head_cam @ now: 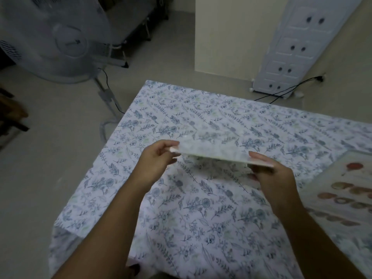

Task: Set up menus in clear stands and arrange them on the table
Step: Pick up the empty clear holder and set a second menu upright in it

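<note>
Both hands hold a clear stand (213, 150) nearly flat above the middle of the table (181, 208), which wears a blue floral cloth. My left hand (157, 158) pinches the stand's left end. My right hand (273, 178) grips its right end, thumb on top. The cloth's pattern shows through the clear panel, and I cannot tell whether a sheet is inside. A menu (346, 190) printed with pictures of food lies flat on the table at the right edge, to the right of my right hand.
A white standing fan (58, 37) is on the floor beyond the table's left corner, its cable trailing toward the table. A white plastic drawer cabinet (291, 49) stands against the wall at the back right, with black cables on the floor beside it.
</note>
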